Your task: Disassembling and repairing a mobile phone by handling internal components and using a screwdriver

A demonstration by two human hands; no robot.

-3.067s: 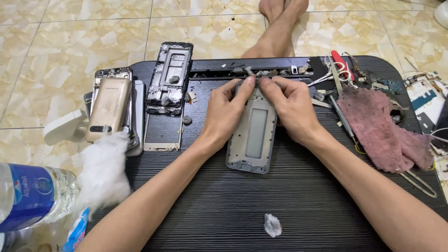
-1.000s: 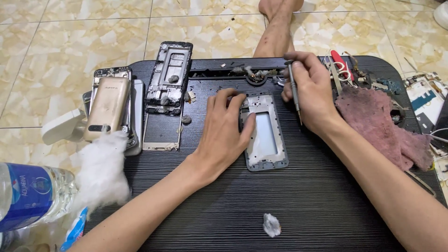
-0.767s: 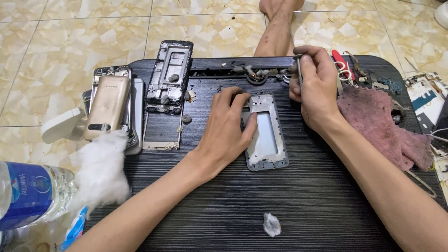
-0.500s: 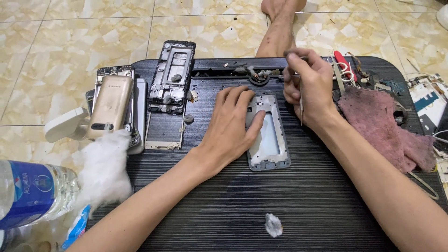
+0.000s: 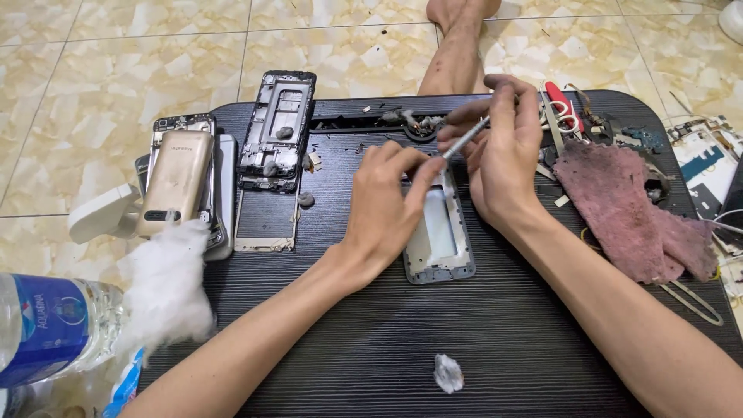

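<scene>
A silver phone frame [image 5: 439,240] lies flat near the middle of the black table [image 5: 402,340]. My left hand [image 5: 385,205] rests palm down on the frame's left half, fingertips at its top edge. My right hand [image 5: 499,151] hovers just above the frame's upper right and pinches a thin metal tool [image 5: 467,138], whose tip points down-left toward my left fingertips.
A gold phone back [image 5: 176,179] and a dark phone chassis [image 5: 277,131] lie at the table's left. A pink rag [image 5: 631,213] and red-handled tool [image 5: 563,106] sit right. White cotton [image 5: 164,286], a water bottle [image 5: 54,329] and a small cotton wad [image 5: 447,373] are nearer me.
My right hand has come back from the parts at the table's far edge to the top of the frame, with the tool turned toward my left fingertips. My left hand stays on the frame.
</scene>
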